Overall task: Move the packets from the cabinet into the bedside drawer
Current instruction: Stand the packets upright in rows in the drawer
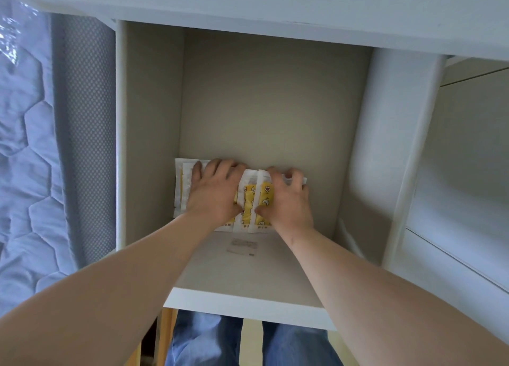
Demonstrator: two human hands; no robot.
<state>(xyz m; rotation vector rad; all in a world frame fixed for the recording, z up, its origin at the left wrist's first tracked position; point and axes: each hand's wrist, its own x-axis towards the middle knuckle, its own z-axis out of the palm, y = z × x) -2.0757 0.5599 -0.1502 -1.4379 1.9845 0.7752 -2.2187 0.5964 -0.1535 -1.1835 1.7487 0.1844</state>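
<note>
Several white packets with yellow printed fronts [249,203] lie overlapping in a row on the floor of an open white drawer [248,305], near its middle. My left hand [213,192] rests flat on the left packets, fingers spread and pointing away from me. My right hand [285,197] lies over the right packets; its fingers curl round their far edge and the thumb presses the near side. Both hands hide much of the stack. The leftmost packets [181,184] stick out beside my left hand.
A small white label [242,246] is stuck on the drawer floor in front of the packets. The grey quilted mattress [27,145] runs along the left. White cabinet panels [454,173] stand on the right. My legs in blue jeans [248,343] show below the drawer front.
</note>
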